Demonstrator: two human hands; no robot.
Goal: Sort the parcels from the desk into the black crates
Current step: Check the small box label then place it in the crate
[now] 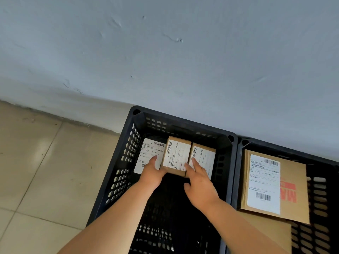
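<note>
A black slotted crate stands on the floor against the wall. Three small brown parcels with white labels lie side by side at its far end. My left hand holds the near left corner of the middle parcel, thumb stretched along its left side, fingers hidden beneath. The left parcel lies flat, partly under that hand. My right hand reaches in with straight fingers that touch the seam between the middle parcel and the right parcel.
A second black crate stands directly to the right, touching the first. A large flat brown parcel with a white label lies in it on another cardboard piece. Beige floor tiles extend to the left. A grey wall runs behind both crates.
</note>
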